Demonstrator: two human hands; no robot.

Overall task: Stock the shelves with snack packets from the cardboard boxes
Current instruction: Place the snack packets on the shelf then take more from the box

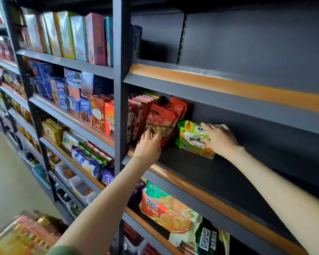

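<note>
Green snack packet [191, 139] sits tilted on the dark middle shelf [228, 173], long axis along the shelf, printed face outward. The right hand [220, 139] grasps it and hides its right end. Bare shelf stretches rightward. The left hand [148, 145] grips the lower edge of a red packet [160, 118], fingertips hard to make out.

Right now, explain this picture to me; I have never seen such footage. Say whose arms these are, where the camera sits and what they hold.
There is no machine here: a person wears one camera on the head, looking forward and down, so the two bare arms are their own. The left hand has its fingers curled on the lower edge of a red packet that stands in a row on the dark shelf. The right hand grips a green packet beside that row, at the shelf's bare stretch. The shelves to the left hold snack boxes.
</note>
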